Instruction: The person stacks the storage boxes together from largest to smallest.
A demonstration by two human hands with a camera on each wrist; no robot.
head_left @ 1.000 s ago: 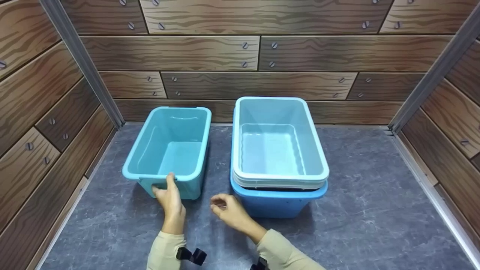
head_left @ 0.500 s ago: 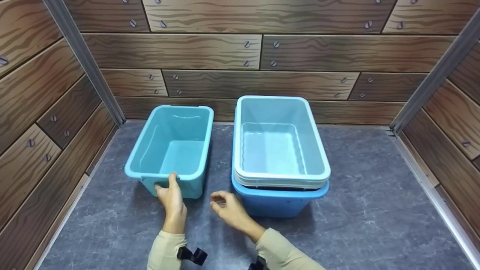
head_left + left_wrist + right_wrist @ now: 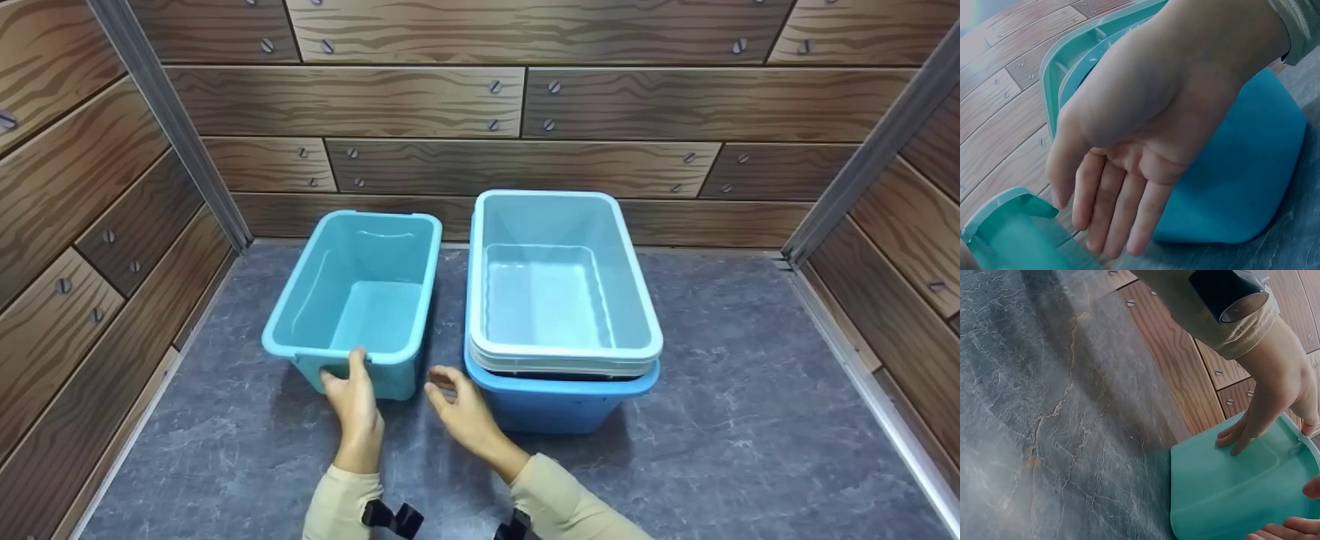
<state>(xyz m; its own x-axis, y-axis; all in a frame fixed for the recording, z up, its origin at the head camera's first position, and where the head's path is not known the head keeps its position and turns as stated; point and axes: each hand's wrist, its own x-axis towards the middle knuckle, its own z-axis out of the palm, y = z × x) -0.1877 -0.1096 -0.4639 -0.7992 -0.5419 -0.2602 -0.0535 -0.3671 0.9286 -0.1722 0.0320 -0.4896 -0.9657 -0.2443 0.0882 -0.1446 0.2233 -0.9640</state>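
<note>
A teal plastic bin (image 3: 394,379) stands on the left of the dark floor. My left hand (image 3: 355,401) grips its near end, thumb up at the rim and fingers low on the outer wall. In the right wrist view the left hand (image 3: 1278,394) has its fingers against the bin wall (image 3: 1230,478). My right hand (image 3: 465,416), fingers loosely bent, holds nothing between the teal bin and a blue bin (image 3: 547,409). Pale blue bins (image 3: 562,351) are nested inside the blue one. The left wrist view shows the right hand (image 3: 1145,129) palm-side, in front of the blue bin (image 3: 1235,169).
Wood-patterned panels (image 3: 420,105) form the back and side walls, with grey metal strips (image 3: 169,112) at the corners. Marbled grey flooring (image 3: 750,390) extends to the right of the stack and in front of the bins. A narrow gap separates the teal bin from the stack.
My left hand has shifted the teal bin a little to the right, narrowing the gap to the stack. My right hand has risen slightly. The stacked bins stay put.
</note>
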